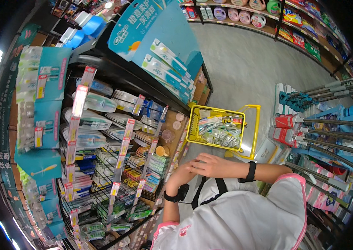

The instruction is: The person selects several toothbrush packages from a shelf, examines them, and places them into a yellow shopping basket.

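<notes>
In front of my body, my right hand (213,165) lies over my left hand (181,173), touching it near the knuckles. The fingers of my right hand are slightly apart, and I see nothing in it. The left fingers are mostly hidden beneath it. Just beyond both hands, a yellow shopping basket (216,108) stands on the floor with its pull handle (254,134) to the right. Inside it lie several packaged toothbrushes (223,134), loosely piled. To the left, a wire display rack (118,170) carries rows of toothbrush packs (90,121).
A blue toothbrush display (161,34) tops the shelf end at upper left. Mops with metal handles (329,131) jut out on the right. Detergent shelves (242,22) curve along the far side. Grey floor (236,59) lies between. Cups (162,151) stand on a shelf.
</notes>
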The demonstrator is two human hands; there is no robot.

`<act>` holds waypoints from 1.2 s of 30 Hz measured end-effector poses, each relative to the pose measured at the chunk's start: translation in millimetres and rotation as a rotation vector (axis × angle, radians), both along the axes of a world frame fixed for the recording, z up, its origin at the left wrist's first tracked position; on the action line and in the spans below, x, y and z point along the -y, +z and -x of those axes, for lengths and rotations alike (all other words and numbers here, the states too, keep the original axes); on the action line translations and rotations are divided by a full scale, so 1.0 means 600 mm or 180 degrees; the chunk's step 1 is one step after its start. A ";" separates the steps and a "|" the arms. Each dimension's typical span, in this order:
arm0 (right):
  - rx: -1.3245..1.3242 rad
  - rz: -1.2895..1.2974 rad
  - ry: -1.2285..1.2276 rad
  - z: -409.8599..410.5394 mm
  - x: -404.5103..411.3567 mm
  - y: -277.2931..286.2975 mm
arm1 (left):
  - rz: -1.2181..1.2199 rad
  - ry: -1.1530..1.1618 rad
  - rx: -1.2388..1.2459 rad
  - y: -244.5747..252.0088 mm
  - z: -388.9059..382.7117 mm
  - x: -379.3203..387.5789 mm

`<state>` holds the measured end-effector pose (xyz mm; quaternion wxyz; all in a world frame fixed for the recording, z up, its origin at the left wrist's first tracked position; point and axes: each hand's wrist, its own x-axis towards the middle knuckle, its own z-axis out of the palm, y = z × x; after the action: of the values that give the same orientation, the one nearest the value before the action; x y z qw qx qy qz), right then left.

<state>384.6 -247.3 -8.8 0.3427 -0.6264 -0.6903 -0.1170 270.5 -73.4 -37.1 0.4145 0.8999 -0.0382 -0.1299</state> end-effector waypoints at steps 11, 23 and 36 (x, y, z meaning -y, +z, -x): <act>-0.0867 0.1478 -0.0259 -0.059 0.002 -0.181 | -0.0552 0.0319 -0.1643 -0.342 -0.034 -0.034; -0.1676 0.2941 -0.1660 -0.084 -0.038 -0.525 | -0.0416 -0.0531 -0.1930 -0.558 -0.059 -0.015; -0.4488 0.2692 -0.2376 -0.079 -0.088 -0.681 | -0.0654 -0.0421 -0.1687 -0.591 -0.170 0.003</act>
<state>431.7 -194.4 -417.3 0.3671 -0.8097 -0.0573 0.4542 372.6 -75.2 -391.5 0.3074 0.8674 0.0263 -0.3904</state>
